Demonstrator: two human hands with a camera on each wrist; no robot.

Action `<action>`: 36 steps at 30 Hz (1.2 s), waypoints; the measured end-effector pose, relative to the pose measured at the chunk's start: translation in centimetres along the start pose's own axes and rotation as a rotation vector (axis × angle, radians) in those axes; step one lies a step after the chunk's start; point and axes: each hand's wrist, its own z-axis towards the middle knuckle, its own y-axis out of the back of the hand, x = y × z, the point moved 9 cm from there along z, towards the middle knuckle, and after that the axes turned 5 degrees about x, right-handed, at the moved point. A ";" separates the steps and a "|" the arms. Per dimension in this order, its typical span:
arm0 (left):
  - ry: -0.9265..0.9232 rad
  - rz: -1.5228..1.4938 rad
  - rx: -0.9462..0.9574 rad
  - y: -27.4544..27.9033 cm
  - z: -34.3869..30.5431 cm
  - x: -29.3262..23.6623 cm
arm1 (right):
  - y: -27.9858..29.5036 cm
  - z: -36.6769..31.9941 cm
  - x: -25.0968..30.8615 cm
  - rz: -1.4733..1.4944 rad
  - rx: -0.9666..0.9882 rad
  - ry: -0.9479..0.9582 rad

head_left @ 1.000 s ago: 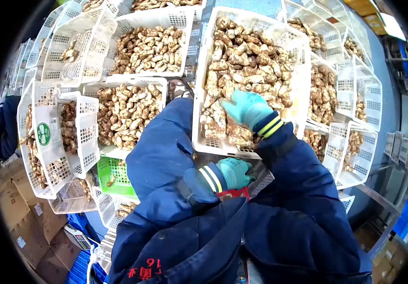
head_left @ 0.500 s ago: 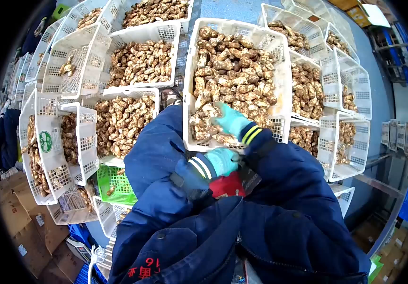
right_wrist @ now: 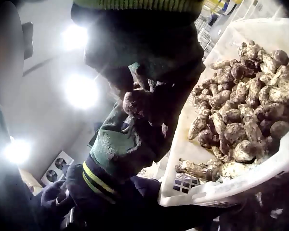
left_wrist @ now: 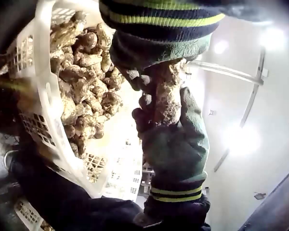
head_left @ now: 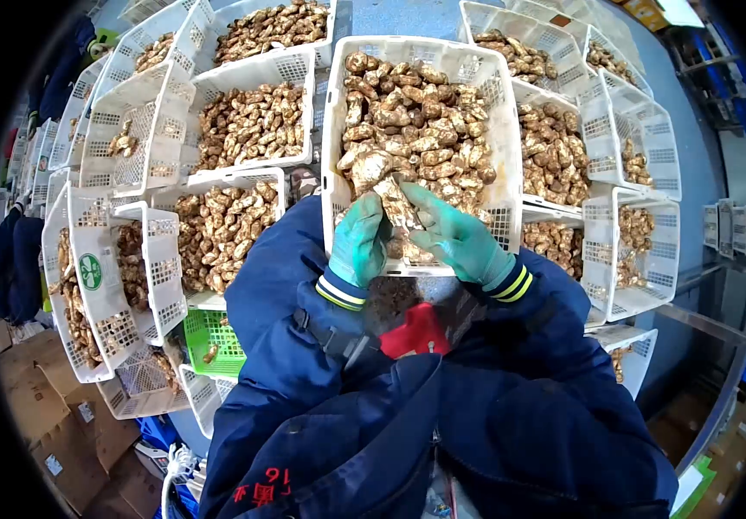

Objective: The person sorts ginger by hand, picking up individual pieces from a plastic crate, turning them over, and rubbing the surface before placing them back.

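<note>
Both hands wear teal gloves and meet over the near edge of a white plastic crate point(head_left: 335, 130) heaped with brown-and-white mushrooms point(head_left: 429, 117). Between them is a thick, soil-stained mushroom point(head_left: 397, 204), its pale stem showing again in the left wrist view point(left_wrist: 168, 98). My left hand point(head_left: 358, 242) grips it from the left, fingers curled at its side. From the right, my right hand point(head_left: 459, 238) holds the same mushroom between thumb and fingers. In the right wrist view the gloves hide most of it, and only a dark rounded end point(right_wrist: 136, 102) shows.
More white crates of mushrooms stand close on both sides, such as one at left point(head_left: 230, 232) and one at right point(head_left: 555, 147). A small green basket point(head_left: 215, 339) sits lower left. Below the hands lies a red object point(head_left: 416, 330). Cardboard boxes point(head_left: 70, 406) lie at far left.
My right hand has drawn back from among the mushrooms in the crate. My left hand has risen from near the lap to meet it, and both now hold one mushroom. The view has shifted slightly.
</note>
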 end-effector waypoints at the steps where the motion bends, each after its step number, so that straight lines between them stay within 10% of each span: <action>1: -0.035 0.029 0.031 -0.6 0.0 -0.7 | 0.0 -0.2 1.7 -0.158 0.031 -0.081; 15: -0.029 -0.244 -0.039 -1.3 0.7 -1.6 | -2.6 -1.3 -4.3 0.521 0.160 -0.388; 23: -0.027 -0.046 0.101 -2.0 0.7 -1.2 | -0.7 -0.2 -1.5 -0.079 -0.013 -0.066; 30: 0.049 -0.112 0.081 -2.9 0.8 -1.1 | -0.3 -0.7 -4.8 0.135 -0.134 -0.249; 36: 0.129 0.073 -0.143 -2.5 0.3 -0.9 | 0.3 -1.0 -3.6 -0.281 -0.193 -0.263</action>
